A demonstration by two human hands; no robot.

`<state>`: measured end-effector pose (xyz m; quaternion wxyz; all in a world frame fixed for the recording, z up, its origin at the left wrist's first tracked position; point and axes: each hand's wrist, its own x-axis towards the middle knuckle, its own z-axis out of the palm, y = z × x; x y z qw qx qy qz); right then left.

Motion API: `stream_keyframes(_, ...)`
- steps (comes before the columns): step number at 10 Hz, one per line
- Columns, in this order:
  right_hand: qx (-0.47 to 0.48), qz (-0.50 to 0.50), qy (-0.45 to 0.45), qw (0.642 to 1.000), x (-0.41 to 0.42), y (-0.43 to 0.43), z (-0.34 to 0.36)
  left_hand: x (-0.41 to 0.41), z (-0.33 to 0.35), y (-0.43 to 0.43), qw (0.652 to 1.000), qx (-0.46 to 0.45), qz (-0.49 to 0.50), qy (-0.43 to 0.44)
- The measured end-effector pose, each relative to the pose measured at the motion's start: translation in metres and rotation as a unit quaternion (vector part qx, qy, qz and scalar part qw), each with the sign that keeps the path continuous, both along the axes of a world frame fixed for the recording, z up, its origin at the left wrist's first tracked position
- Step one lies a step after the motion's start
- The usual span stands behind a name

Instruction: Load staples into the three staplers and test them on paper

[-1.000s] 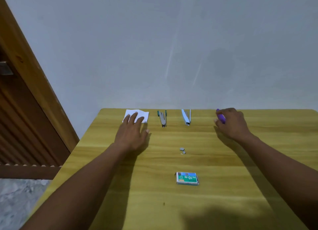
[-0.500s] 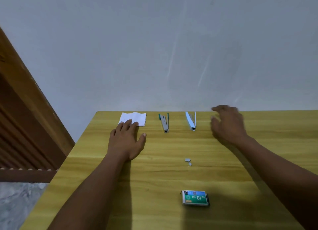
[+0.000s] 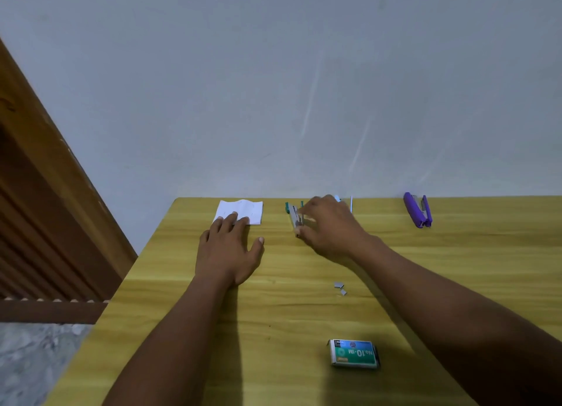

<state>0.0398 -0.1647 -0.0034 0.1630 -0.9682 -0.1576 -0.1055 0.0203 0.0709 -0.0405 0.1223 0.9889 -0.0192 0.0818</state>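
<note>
Now right hand fingers touch the opened green stapler.

paper far left; staplers rightward along table back; staple box front

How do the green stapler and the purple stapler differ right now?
The green stapler lies opened out, its metal staple track showing; the purple stapler looks folded nearly shut. The right hand has its fingers on the green one; the purple one lies untouched, far to the right. Both rest on the table near its back edge, by the wall.
</note>
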Motion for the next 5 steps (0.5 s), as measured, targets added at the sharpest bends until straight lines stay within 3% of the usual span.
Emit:
stream_keyframes(3, -0.005, -0.022, 0.018, 1.0, 0.023, 0.025, -0.007, 0.0, 0.001, -0.001, 1.0, 0.0, 0.0, 0.002)
stream_keyframes(5, 0.034, -0.046, 0.019, 0.998, 0.004, 0.007, 0.0, -0.006, 0.004, 0.0, 0.999, -0.004, -0.01, -0.041)
